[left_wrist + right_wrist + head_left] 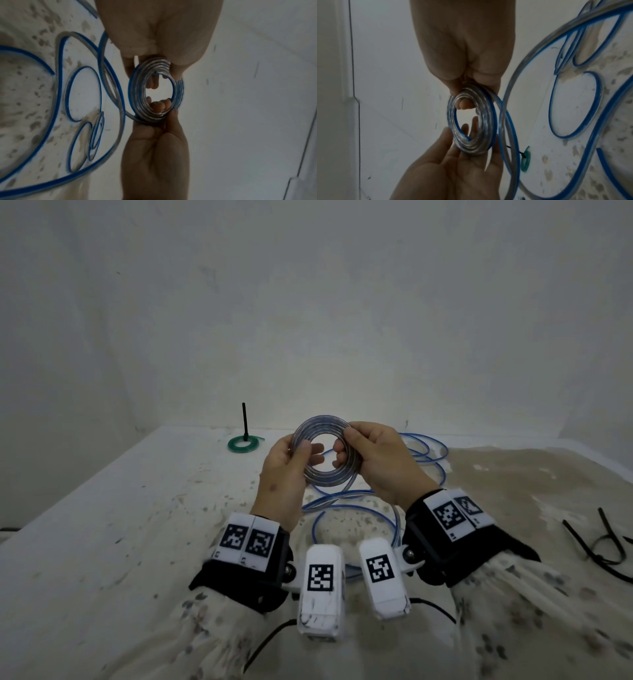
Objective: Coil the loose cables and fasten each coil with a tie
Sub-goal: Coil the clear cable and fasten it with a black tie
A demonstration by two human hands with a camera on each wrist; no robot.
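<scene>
A flat coil [320,479] of clear cable with a blue stripe is held up between both hands above the table. My left hand [301,455] pinches its left side, thumb in front and fingers behind. My right hand [349,446] grips the right side, with fingers hooked through the centre hole. In the left wrist view the coil [137,94] sits between the two hands. The right wrist view shows the same coil [486,121]. From the coil, the rest of the cable [342,506] trails down in loose loops on the table beneath the hands.
A small green coil [239,449] lies at the far left of the table [137,508]; a black tie [244,419] on it stands upright. Several loose black ties [606,546] lie at the right edge. A white wall rises behind the table.
</scene>
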